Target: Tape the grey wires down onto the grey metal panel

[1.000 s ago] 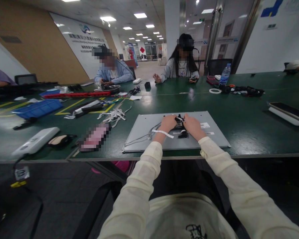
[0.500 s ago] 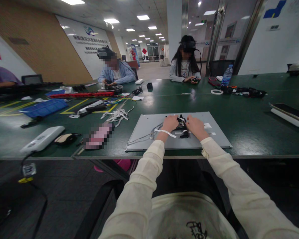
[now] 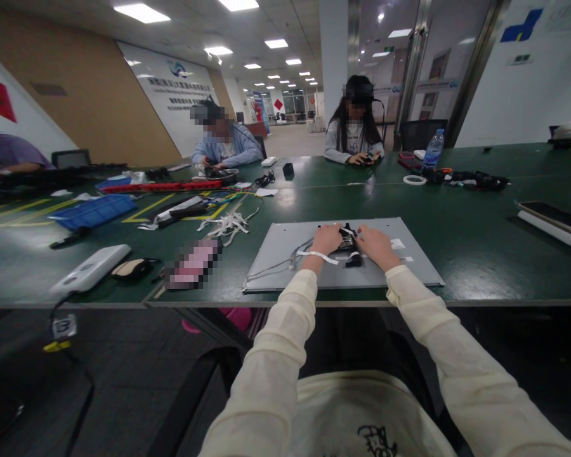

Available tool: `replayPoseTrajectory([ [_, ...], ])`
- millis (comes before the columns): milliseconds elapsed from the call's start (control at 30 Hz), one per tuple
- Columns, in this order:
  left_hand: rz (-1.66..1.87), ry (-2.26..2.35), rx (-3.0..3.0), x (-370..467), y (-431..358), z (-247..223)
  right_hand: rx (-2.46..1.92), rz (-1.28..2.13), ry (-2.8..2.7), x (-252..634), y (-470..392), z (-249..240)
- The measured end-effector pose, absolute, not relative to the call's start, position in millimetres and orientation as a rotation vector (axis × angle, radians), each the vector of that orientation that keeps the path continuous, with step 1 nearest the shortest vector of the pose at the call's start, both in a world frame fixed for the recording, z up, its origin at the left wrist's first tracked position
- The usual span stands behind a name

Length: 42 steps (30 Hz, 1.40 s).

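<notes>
A flat grey panel (image 3: 285,244) lies on the table's near edge with a small black device (image 3: 347,242) on it, partly covered by my hands. At the device's left side is my left hand (image 3: 327,240), fingers curled closed; what they grip is hidden. My right hand (image 3: 375,244) is closed in a pinch on the device's right side, at the end of a thin white strip (image 3: 347,231) that crosses the top of the device. Another white strip (image 3: 320,256) lies across my left wrist. Grey cables (image 3: 278,262) run left over the panel. A black piece (image 3: 354,260) sits just below the device.
Left of the panel are a pile of white strips (image 3: 228,224), a pink phone (image 3: 195,265), a mouse (image 3: 132,269) and a white power strip (image 3: 92,268). Farther back stand a blue tray (image 3: 95,211) and a water bottle (image 3: 434,150). Two people sit opposite, hands on small objects.
The whole view has shifted slightly down and right with my head. My hands stay at the black device in nearly the same pose.
</notes>
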<state>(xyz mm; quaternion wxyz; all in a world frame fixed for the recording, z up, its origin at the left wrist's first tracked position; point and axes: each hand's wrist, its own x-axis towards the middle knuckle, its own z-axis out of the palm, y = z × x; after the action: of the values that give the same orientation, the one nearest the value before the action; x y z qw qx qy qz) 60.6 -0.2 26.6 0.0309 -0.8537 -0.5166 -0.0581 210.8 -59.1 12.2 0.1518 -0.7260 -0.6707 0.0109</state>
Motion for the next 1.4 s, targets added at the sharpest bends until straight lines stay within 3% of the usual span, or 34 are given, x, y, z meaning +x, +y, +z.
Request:
replayPoseTrajectory([
  [1400,-0.256,-1.554,-2.670,53.6,6.8,19.0,-2.075,0.089,-1.924,210.0,-53.6,6.2],
])
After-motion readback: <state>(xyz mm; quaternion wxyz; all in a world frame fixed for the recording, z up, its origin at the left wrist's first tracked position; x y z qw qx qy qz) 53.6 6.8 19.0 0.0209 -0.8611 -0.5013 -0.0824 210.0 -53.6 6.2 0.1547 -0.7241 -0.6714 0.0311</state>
